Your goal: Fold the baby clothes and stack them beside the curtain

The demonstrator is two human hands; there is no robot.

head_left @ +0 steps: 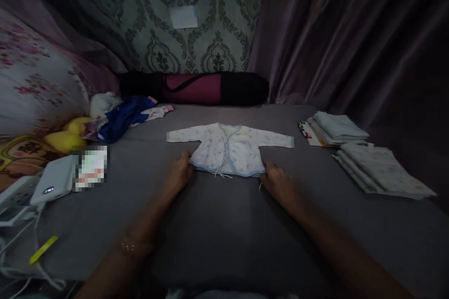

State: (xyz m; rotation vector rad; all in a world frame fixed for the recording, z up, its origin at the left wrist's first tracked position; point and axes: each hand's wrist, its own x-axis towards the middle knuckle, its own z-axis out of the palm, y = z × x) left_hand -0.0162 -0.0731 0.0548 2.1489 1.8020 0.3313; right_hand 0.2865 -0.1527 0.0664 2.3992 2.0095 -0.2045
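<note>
A small white baby shirt (242, 149) with blue trim lies spread on the grey bed sheet (224, 224), both sleeves stretched out sideways. White tie strings hang down its front past the hem. My left hand (181, 168) pinches the shirt's lower left corner. At the lower right corner, my right hand (277, 178) has its fingers closed on the hem. The fingertips of both hands are partly hidden and a little blurred.
Two stacks of folded clothes, one behind (338, 128) and one nearer (382, 166), sit at the right. Rumpled blue clothing (126, 114), a white power bank (56, 180) and cables lie left. A black and maroon long bag (196, 88) rests along the wall.
</note>
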